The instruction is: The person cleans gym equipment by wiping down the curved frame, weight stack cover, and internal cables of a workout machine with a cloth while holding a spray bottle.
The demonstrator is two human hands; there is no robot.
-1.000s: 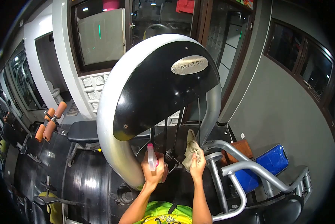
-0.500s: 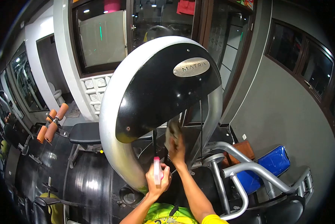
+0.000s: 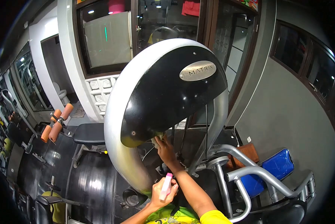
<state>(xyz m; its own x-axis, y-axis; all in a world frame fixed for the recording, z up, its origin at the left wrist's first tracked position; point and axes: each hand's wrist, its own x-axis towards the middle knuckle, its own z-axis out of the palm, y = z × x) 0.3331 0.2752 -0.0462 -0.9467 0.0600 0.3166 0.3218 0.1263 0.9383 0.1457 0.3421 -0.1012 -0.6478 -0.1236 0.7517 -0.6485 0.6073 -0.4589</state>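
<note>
My left hand (image 3: 160, 195) is closed around a pink-and-white spray bottle (image 3: 166, 187), held low in front of my body; the rest of the bottle is hidden. Further forward, my right hand (image 3: 166, 150) grips a pale cloth (image 3: 155, 143) at the lower edge of a glossy black panel (image 3: 163, 97). That panel carries an oval MATRIX plate and belongs to a gym machine with a curved silver frame (image 3: 117, 97). Part of the cloth is hidden by my fingers. Dark vertical cables or rods run below the panel, near my right hand.
At right are silver tubular bars (image 3: 249, 173), a blue pad (image 3: 276, 171) and a brown box (image 3: 244, 155). A black bench (image 3: 89, 133) with orange rollers (image 3: 55, 131) stands at left on the dark floor. Glass doors and windows are behind the machine.
My right hand with the cloth has moved left and slightly down, from beneath the panel's middle to its lower left edge. The spray bottle is lower, and the view has shifted slightly.
</note>
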